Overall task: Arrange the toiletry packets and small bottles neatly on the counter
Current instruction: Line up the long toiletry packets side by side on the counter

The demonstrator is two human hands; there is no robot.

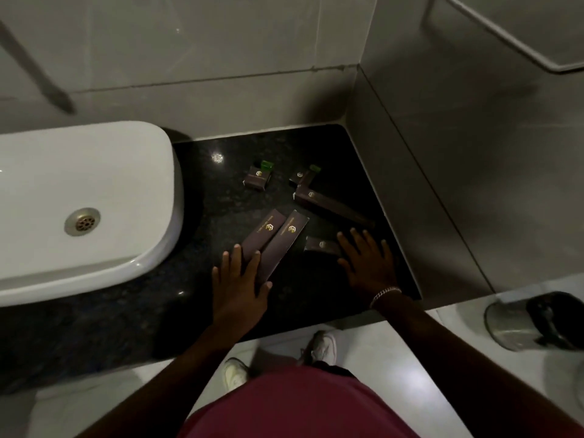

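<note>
On the dark granite counter (227,197) lie several brown toiletry packets with gold logos. Two long flat packets (278,238) lie side by side, slanted; my left hand (241,279) rests flat on their near ends, fingers spread. A small packet (320,246) lies under the fingertips of my right hand (368,263), which is flat and open on the counter. A long box (331,205) lies diagonally behind it. Further back sit a small box (257,178) with a green-capped bottle (267,165), and another small box (300,175) with a green cap (315,168).
A white basin (85,203) with a metal drain fills the counter's left side. Grey tiled walls close the back and right. A steel bin (534,320) with a black liner stands on the floor at right. My shoes (322,346) are below the counter's front edge.
</note>
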